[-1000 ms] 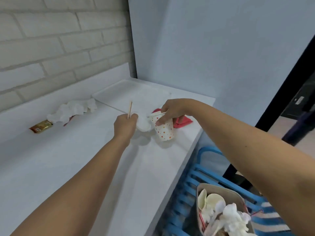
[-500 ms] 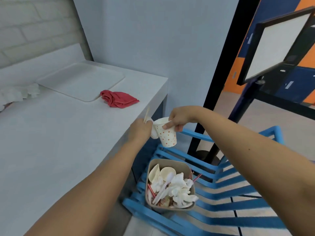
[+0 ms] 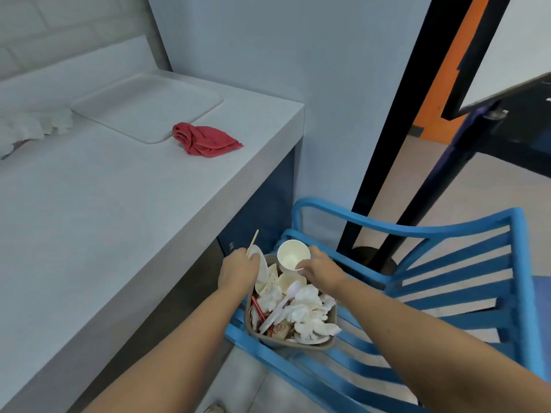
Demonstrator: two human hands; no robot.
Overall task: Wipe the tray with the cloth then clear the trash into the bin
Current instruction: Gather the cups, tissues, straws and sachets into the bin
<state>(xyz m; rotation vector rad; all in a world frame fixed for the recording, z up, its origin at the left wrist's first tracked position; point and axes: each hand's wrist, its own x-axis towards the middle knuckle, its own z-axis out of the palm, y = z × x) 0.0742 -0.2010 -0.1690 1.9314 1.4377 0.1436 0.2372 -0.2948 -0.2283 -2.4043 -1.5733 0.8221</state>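
Hovering over the one bin [image 3: 287, 344], left hand [image 3: 238, 271] grips one stick [image 3: 254, 241] and one white piece [image 3: 263, 267]; right hand [image 3: 322, 268] pinches one cup [image 3: 293, 259].

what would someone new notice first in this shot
Two bare hands meet over a tan bin heaped with white trash, standing on a blue slatted chair: the right hand holds a white paper cup, the left hand a thin wooden stick. On the pale counter, a crumpled red cloth lies beside the white rectangular tray.
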